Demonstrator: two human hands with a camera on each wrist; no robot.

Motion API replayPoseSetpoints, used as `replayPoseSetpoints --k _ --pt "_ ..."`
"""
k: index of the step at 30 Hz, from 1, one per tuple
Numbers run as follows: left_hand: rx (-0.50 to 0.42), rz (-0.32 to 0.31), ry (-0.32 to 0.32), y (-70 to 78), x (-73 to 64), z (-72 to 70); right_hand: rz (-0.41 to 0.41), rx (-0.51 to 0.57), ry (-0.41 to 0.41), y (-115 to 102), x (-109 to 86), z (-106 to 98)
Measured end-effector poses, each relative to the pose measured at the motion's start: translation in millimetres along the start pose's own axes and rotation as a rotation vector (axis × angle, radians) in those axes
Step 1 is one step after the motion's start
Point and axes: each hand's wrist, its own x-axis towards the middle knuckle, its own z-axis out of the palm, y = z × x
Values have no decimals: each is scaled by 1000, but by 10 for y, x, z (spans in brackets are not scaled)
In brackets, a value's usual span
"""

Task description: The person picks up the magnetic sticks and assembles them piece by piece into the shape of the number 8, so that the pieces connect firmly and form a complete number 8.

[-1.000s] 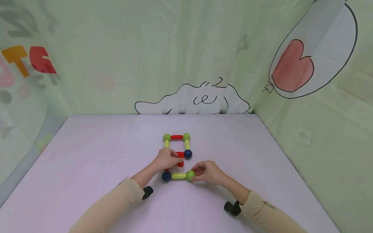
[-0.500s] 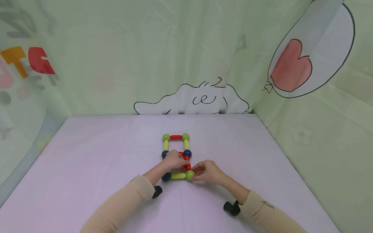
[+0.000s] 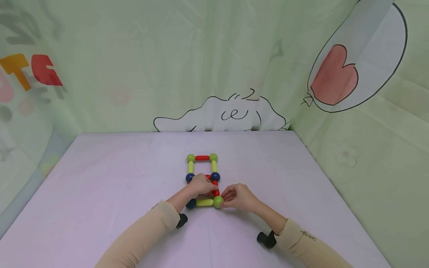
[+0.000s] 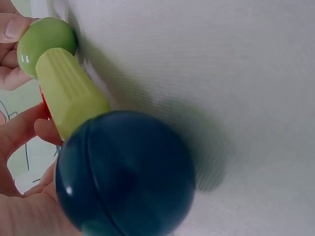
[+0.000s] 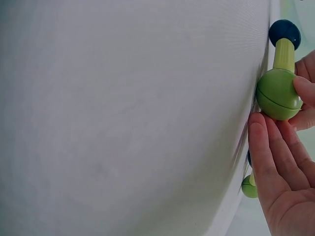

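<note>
My left hand [image 3: 200,185] pinches a red magnetic rod [image 3: 216,192] standing between a navy ball [image 3: 215,176] and a green ball [image 3: 218,202]. The rod's ends meet both balls in the head view. With thumb and fingers, my right hand [image 3: 242,198] holds that green ball from its right side. A yellow-green rod [image 3: 204,202] runs left from it to another navy ball [image 4: 125,172], which looms large in the left wrist view. The left hand hides most of the frame's left side between the two left navy balls.
Beyond the hands, the frame's far square has two green balls [image 3: 191,158] joined by a red rod [image 3: 202,158], with yellow-green rods [image 3: 214,166] at its sides. Everything lies on a pale cloth-covered table [image 3: 117,178] against a printed green curtain [image 3: 117,74].
My left hand has moved right with the red rod and brought it upright between the right navy ball and the green ball. The right hand has stayed at the green ball.
</note>
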Motion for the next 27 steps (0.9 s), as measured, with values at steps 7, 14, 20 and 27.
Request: replayPoseSetpoints --k 7,14,20,27 --pt "-28 -2 -15 7 -31 -18 -26 20 -22 15 23 5" --pt "-27 12 -6 0 -7 -10 -27 30 -29 31 32 -3" --pt "7 43 10 -50 -3 -86 -2 15 -32 45 30 2" --pt "73 100 29 -221 -103 -283 23 4 -40 42 26 3"
